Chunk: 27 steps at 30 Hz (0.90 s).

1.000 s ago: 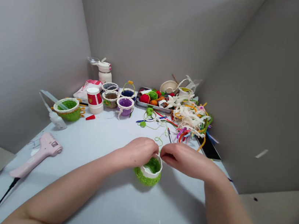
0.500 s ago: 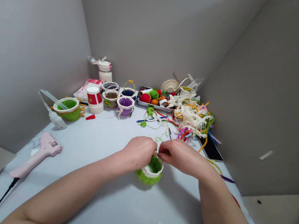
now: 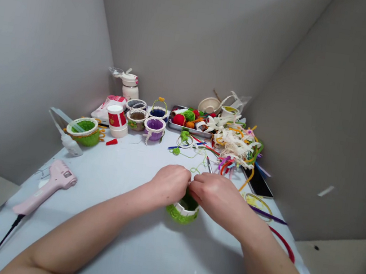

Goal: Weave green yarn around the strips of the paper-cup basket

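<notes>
A small basket (image 3: 181, 217) stands in front of me, wrapped outside in green yarn, with white notched strips along its rim. My left hand (image 3: 171, 183) is closed over the basket's far left rim, its fingertips hidden behind the knuckles. On the far right side, my right hand (image 3: 214, 193) is closed in a pinch over the rim, close against the left. Something small and pale shows between the two hands; what the right fingers pinch is hidden. A thin green yarn (image 3: 195, 169) lies on the table just beyond the hands.
At left lie a pink glue gun (image 3: 47, 188) and a white glue bottle (image 3: 72, 145) near a green basket (image 3: 90, 136). Behind stand a red-and-white tub (image 3: 117, 121), a purple basket (image 3: 154, 128) and a tray (image 3: 190, 130) of yarn balls. Yarn scraps (image 3: 236, 144) and a phone (image 3: 260, 183) are at right.
My right hand has turned over and moved slightly left and down, so its fingers now cover more of the basket's opening. The left hand has hardly moved.
</notes>
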Each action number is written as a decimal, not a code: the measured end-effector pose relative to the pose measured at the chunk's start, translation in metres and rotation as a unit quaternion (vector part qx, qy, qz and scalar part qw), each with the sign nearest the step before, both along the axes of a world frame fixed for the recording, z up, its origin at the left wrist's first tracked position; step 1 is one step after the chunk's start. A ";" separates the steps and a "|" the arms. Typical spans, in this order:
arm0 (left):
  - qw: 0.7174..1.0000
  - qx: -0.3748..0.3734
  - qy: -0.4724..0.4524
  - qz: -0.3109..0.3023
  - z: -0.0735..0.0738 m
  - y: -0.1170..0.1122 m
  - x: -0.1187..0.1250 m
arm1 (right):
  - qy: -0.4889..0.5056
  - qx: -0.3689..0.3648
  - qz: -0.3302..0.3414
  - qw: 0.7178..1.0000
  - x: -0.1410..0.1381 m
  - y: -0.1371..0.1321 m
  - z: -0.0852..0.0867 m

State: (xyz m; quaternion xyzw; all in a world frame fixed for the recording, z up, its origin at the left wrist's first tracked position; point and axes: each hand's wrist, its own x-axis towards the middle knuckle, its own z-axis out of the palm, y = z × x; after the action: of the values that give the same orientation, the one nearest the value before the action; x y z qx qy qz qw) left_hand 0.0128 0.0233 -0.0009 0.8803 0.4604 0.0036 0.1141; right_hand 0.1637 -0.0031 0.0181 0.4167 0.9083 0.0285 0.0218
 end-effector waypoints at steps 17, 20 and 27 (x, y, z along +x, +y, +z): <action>0.999 0.043 -0.019 0.006 -0.006 0.002 -0.001 | 0.232 -0.127 -0.080 0.961 0.040 0.005 -0.020; 0.999 0.040 -0.023 0.000 -0.007 0.003 -0.002 | 0.261 -0.162 -0.087 0.948 0.044 0.009 -0.025; 0.999 0.041 -0.023 -0.010 -0.009 0.004 -0.002 | 0.323 -0.225 -0.109 0.913 0.049 0.020 -0.039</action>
State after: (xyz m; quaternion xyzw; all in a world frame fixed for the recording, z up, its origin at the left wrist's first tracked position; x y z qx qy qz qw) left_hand 0.0106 0.0276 -0.0099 0.8887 0.4481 0.0414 0.0881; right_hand 0.2131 0.0173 -0.0209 0.4834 0.7972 -0.3154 -0.1770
